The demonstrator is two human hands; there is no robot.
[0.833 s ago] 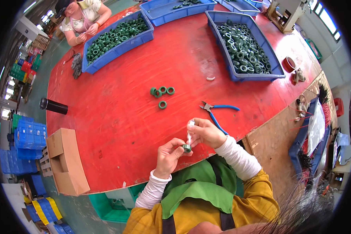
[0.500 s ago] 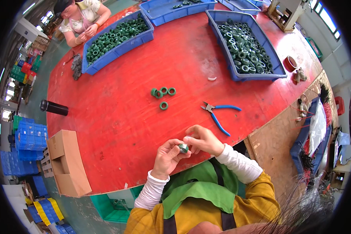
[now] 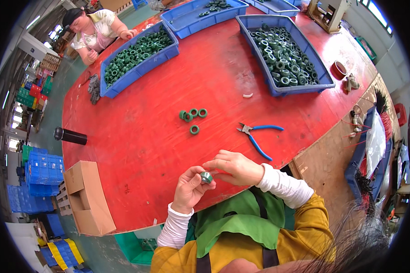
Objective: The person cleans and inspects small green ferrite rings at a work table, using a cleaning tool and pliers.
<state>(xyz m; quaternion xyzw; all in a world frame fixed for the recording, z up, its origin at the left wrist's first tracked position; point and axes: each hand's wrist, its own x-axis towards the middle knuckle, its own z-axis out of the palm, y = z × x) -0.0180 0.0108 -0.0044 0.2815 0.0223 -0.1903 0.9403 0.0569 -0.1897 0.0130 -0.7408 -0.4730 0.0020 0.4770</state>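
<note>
Green ring (image 3: 206, 178) (glossy), pinched between fingers (image 3: 194, 181)

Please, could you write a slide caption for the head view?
At a red table, the left hand holds a green ring, the right hand close beside it; blue-handled cutters lie nearby.

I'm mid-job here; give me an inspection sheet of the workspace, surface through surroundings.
Surface: red tabletop, scuffed.
Job's things: one green ring in hand; five loose rings ahead; many more in the left blue tray and right blue tray.
Clutter: blue-handled cutters lying open, white scrap, black bottle, cardboard box.
Grips: left grip pinches the ring; right grip close beside it, contact unclear.
Cables: red strands, possibly wires, at the right-hand bin.
Surroundings: co-worker at far left; blue crates stacked left.
</note>
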